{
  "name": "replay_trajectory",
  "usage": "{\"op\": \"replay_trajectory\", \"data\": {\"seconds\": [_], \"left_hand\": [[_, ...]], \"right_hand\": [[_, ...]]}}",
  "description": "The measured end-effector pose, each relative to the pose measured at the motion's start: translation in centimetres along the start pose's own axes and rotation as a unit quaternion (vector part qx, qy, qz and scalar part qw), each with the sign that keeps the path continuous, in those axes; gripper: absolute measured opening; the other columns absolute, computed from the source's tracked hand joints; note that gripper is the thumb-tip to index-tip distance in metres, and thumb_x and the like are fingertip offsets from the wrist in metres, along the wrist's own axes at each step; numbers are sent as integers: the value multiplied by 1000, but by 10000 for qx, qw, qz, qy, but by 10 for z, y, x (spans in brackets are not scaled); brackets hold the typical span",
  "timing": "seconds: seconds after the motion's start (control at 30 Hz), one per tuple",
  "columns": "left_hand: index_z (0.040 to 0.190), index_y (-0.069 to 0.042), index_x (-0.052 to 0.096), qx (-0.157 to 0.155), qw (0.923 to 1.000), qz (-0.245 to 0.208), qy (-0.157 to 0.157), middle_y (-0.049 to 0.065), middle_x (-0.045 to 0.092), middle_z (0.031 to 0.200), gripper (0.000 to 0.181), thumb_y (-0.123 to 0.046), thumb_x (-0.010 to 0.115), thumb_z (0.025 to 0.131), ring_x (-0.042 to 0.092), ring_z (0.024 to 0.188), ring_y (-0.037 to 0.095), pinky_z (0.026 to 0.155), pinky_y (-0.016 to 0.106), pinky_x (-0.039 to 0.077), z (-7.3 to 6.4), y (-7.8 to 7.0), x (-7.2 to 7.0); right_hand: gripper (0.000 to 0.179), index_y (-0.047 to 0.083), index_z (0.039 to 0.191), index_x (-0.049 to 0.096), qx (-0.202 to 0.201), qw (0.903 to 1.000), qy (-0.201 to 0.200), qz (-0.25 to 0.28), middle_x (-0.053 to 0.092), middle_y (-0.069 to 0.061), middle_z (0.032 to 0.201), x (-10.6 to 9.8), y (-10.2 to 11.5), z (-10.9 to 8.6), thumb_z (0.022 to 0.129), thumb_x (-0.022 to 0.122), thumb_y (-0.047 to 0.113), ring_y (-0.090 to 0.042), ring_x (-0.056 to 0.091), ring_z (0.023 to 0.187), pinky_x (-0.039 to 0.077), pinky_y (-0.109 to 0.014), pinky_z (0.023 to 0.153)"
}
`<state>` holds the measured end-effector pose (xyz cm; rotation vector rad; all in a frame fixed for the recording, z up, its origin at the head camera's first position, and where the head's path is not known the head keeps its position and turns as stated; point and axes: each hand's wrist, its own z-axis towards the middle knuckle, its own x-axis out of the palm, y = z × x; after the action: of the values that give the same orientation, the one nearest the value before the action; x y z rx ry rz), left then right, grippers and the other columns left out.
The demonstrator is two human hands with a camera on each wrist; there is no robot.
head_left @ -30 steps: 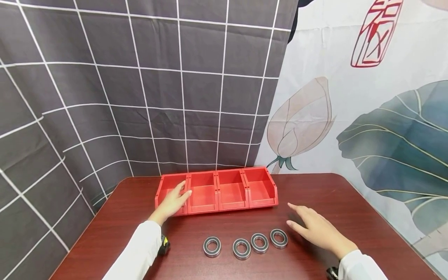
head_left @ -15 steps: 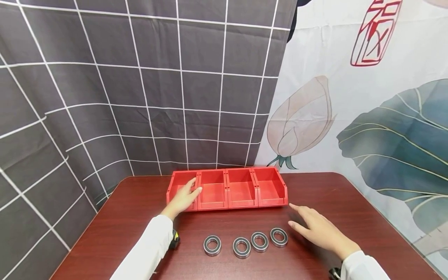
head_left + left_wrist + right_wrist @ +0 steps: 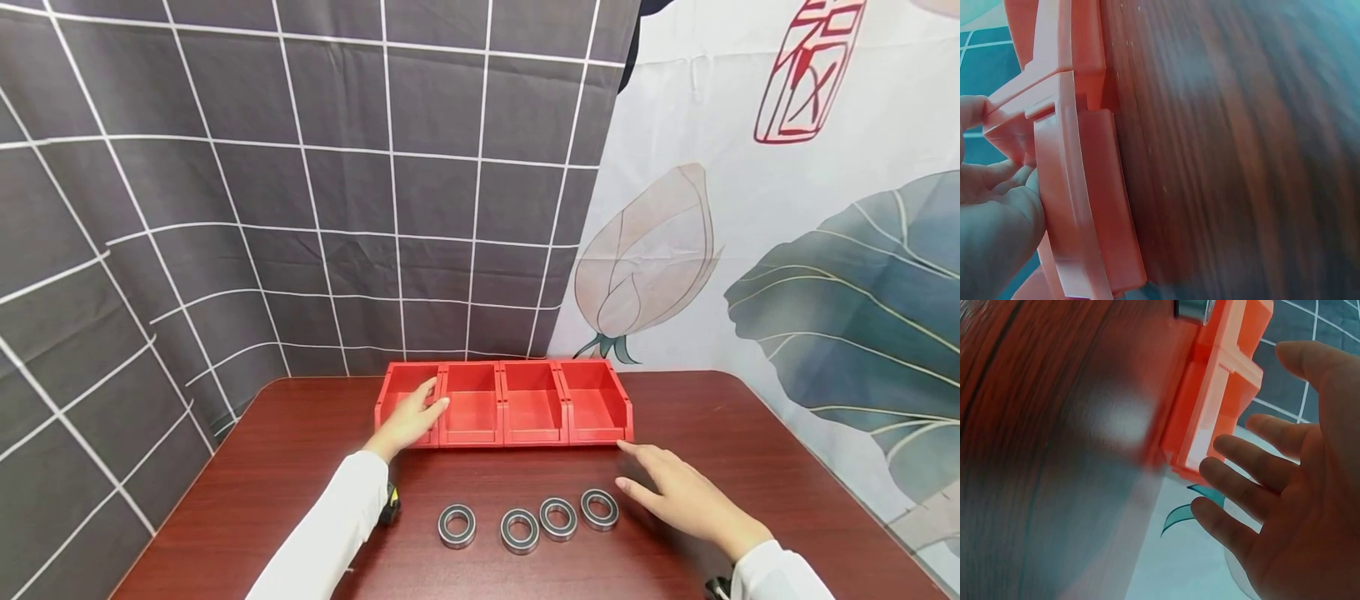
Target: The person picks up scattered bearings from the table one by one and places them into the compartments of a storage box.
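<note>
A person's left grip (image 3: 403, 423) pinches a divider (image 3: 1013, 130) of the red bin row (image 3: 503, 417) at the back of the counter (image 3: 300, 467), the right grip (image 3: 686, 493) spread and empty near its right end; the row appears nearly aligned, while four bearings (image 3: 520, 548) lie in front, none visible inside.

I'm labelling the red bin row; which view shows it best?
The head view: it frames the red bin row end to end, though the left hand covers part of the leftmost compartment. The left wrist view shows part of the row; the right wrist view, its right end.
</note>
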<state>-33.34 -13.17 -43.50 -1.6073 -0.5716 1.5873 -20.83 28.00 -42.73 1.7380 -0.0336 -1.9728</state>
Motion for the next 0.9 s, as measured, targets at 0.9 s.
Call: {"op": "replay_trajectory", "data": {"seconds": [0.9], "left_hand": [[148,-6,35,198,9998,28,23,18,45,145,64,-35,57,96,51,126,35,104,50,40,15,-10,21]], "right_hand": [[73,11,134,56,-825,9949,573,-74,59,2,127,9,25,2,81,67,60,-22,54,115,49,-50,93]]}}
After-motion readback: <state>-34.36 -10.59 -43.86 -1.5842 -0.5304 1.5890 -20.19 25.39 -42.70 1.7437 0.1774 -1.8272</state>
